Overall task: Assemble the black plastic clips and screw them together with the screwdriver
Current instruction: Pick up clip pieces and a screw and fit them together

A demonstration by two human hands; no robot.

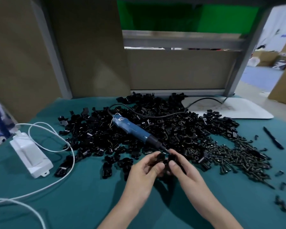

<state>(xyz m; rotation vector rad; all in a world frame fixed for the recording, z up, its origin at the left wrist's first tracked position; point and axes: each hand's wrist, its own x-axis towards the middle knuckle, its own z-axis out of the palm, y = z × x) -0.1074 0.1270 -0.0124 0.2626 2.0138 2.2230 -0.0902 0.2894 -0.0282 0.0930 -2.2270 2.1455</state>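
Both my hands meet over the green cloth near the front of the clip pile. My left hand point(144, 169) pinches one black clip half point(160, 157) between thumb and fingers. My right hand point(182, 167) pinches a second black clip half point(172, 157) right beside it, and the two pieces touch. A blue electric screwdriver point(132, 129) lies on the heap of loose black clips point(172, 128), its tip pointing at my fingers. Black screws point(234, 156) lie heaped to the right.
A white power adapter point(30, 154) with a white cable point(59, 146) lies at the left. A black pen point(273, 138) rests at the right, past the screws. A white mat point(241, 108) sits at the back right. Several finished clips point(282, 205) lie near the right edge.
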